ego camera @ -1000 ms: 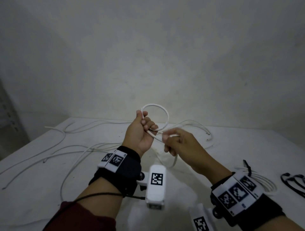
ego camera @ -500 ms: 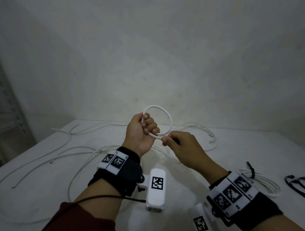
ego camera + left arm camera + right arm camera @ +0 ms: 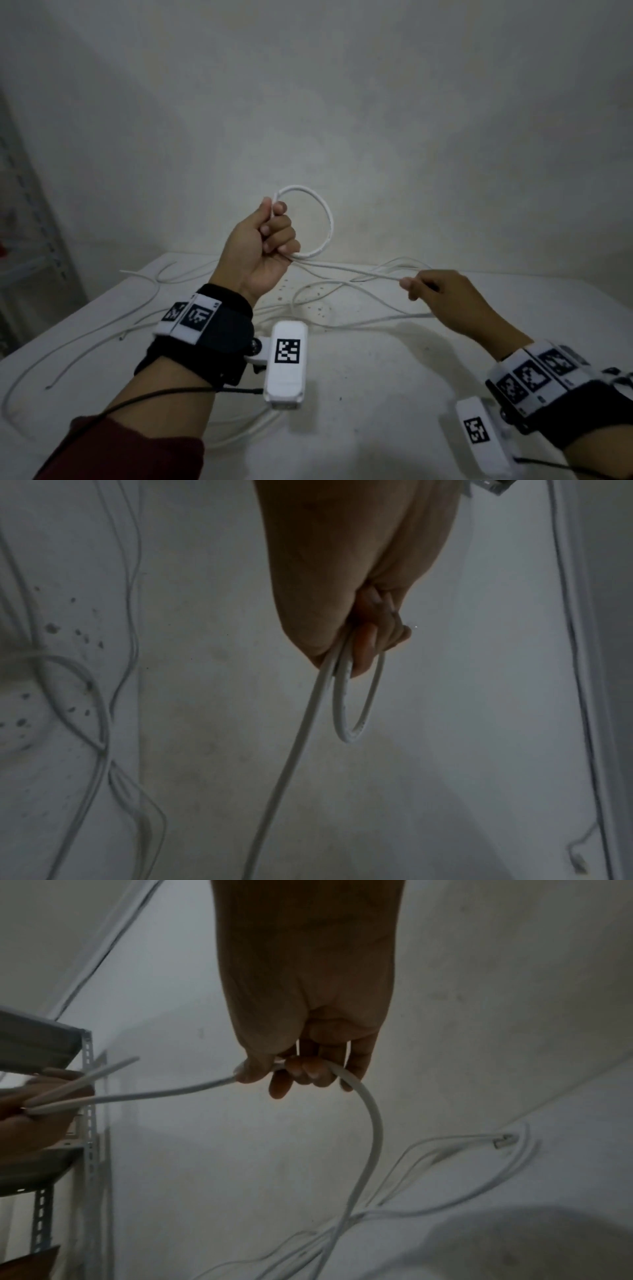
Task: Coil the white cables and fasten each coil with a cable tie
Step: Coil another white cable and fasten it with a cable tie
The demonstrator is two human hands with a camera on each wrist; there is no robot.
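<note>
Head view: left hand (image 3: pixel 262 245) raised above the bench (image 3: pixel 376 394), fist clenched round a white cable (image 3: pixel 327 222) that forms one round loop standing up beside the knuckles. Cable end pokes out at the thumb. From the fist the cable runs right, roughly level, to the right hand (image 3: pixel 442 294), which pinches it between thumb and fingertips. Hands well apart. More loose white cables (image 3: pixel 102 329) sprawl over the bench, left and behind the hands. Wrist straps (image 3: pixel 191 317) on both forearms carry black-and-white square marker codes; the white camera module (image 3: pixel 286 365) under the left wrist has one too. No readable text or brand on them.

Left wrist view: left hand (image 3: pixel 352 593) closed on the cable (image 3: pixel 301 731); loop hangs off the fingers, the straight run leaves toward bottom of frame. Faint printing along the loop's jacket, too blurred to read. Loose cables (image 3: pixel 99 723) on the speckled bench at left.

Right wrist view: right hand (image 3: pixel 308 1010) curled over the cable (image 3: pixel 375 1123), thumb and fingers gripping it. One side runs left to the left hand (image 3: pixel 34 1118) at frame edge; other side droops down to the bench into the loose cables (image 3: pixel 428 1150). A connector (image 3: pixel 503 1142) shows on one of them. Slotted metal shelf (image 3: pixel 85 1096) at left.
</note>
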